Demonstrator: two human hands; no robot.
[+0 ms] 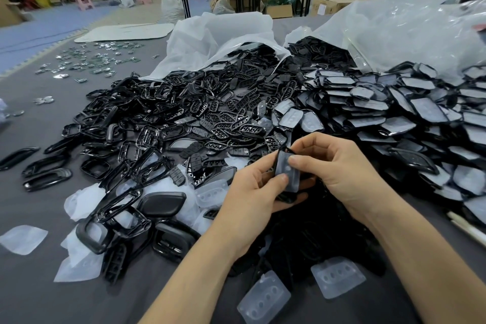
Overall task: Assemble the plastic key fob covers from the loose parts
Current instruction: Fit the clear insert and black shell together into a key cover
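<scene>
Both hands meet over the grey work surface [36, 284] on one key fob cover [285, 171], a black frame with a translucent membrane on its face. My left hand [252, 192] cups it from below, thumb on its lower edge. My right hand [334, 166] grips it from the right, thumb pressing the membrane. A big heap of black frames and button pads [184, 113] spreads ahead at left. A stack of assembled covers [394, 113] lies at right. Loose translucent membranes [338, 276] lie near my forearms.
Two open plastic bags [223, 34] spill parts at the back. Small metal pieces [86, 60] are scattered far left. A black cloth [315, 231] lies under my wrists. White sticks [468, 229] lie at the right edge. Folding tables and cardboard boxes stand beyond.
</scene>
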